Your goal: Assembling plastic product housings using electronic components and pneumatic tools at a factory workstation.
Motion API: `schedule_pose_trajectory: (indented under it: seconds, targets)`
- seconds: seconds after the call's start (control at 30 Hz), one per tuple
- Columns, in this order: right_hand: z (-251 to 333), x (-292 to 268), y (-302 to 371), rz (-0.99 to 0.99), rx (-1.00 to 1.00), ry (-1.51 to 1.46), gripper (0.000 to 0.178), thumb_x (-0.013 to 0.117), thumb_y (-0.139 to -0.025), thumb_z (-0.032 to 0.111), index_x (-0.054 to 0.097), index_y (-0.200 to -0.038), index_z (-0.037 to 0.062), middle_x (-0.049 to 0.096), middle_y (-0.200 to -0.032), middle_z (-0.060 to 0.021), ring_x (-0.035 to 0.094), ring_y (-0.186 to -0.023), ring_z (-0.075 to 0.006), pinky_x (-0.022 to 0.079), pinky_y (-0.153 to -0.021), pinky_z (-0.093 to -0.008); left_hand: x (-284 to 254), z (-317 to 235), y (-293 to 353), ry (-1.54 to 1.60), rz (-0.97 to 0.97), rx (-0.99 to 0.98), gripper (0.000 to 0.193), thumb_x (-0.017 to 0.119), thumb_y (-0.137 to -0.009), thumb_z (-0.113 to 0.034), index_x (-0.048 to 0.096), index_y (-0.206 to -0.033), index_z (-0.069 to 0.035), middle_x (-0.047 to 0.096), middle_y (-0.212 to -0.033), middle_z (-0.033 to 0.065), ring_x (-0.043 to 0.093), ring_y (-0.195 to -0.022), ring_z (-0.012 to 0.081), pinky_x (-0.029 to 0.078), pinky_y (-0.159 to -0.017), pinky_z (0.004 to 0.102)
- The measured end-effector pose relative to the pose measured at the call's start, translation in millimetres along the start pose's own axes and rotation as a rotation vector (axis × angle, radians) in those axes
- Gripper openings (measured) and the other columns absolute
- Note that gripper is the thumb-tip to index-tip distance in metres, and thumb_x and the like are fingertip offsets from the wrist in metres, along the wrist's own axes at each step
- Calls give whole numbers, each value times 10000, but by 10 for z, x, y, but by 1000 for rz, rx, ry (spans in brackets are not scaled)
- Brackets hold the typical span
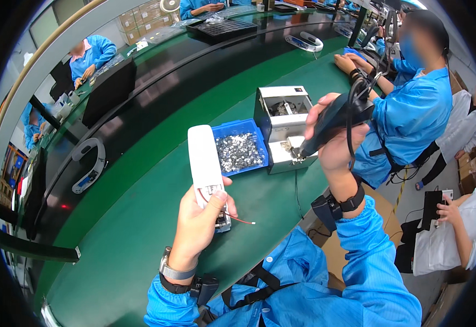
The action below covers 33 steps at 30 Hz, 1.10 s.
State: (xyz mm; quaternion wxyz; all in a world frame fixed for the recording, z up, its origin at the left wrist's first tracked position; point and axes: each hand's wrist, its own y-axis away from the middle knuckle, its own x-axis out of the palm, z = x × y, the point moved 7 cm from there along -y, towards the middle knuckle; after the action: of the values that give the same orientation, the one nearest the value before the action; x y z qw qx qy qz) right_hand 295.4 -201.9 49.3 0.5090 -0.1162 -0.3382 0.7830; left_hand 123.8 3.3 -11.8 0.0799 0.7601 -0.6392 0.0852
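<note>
My left hand (194,226) is closed around a long white plastic housing (204,155), held upright over the green bench. Its lower end is uncovered, showing inner parts beneath my thumb. A thin red wire (242,220) with a small white plug trails from it to the right. In my right hand (336,152) is a black power screwdriver (340,117), gripped with its tip down at the front of a screw feeder (281,133). Whether a screw sits on the tip is too small to tell. Between the housing and the feeder stands a blue tray (237,126) of small screws.
A dark conveyor belt (164,90) runs along the far side of the bench (156,201), carrying white curved housings (89,163). A co-worker in blue (412,103) sits close on the right. A person in white (450,234) is at the lower right. A cable hangs beside the screwdriver.
</note>
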Motion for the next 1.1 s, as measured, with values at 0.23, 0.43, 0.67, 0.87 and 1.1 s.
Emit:
schedule_pose_trajectory:
  seconds: [0.23,0.43,0.67,0.87,1.1]
  targets:
    - [-112,-62,62,-56,3,33,925,391,-791,873,513,-1114,15,626,-829,-114,590,-591,-126,462,-535,-217,1,28,12,-16,-8,-4,240,535,-1004,-159,543,-1164,19,629,-775,66,611,-724,139,497,-696,282]
    - [-167,-49,36,-63,12,22,907,369,-815,858,523,-1094,9,614,-773,-104,571,-549,-128,452,-509,-221,-5,33,21,-7,-12,-11,244,541,-1003,-161,543,-1167,18,631,-777,65,611,-722,136,493,-691,275]
    - [-219,27,-31,-28,119,13,871,370,-846,825,524,-1091,3,600,-742,-91,569,-528,-137,441,-470,-231,-30,18,34,-6,-11,14,243,544,-1002,-154,543,-1171,20,637,-786,64,610,-725,126,486,-681,266]
    - [-86,14,-53,-72,65,11,937,422,-789,862,576,-1101,-7,627,-773,-98,581,-551,-120,447,-512,-214,-40,29,39,37,14,34,225,544,-994,-119,546,-1171,20,641,-788,58,609,-729,122,485,-677,263]
    - [-211,-12,-6,-85,57,32,920,404,-797,860,579,-1087,5,621,-758,-91,577,-552,-117,444,-515,-218,-42,17,47,37,14,31,221,549,-987,-112,548,-1168,16,643,-787,55,609,-730,118,487,-677,260]
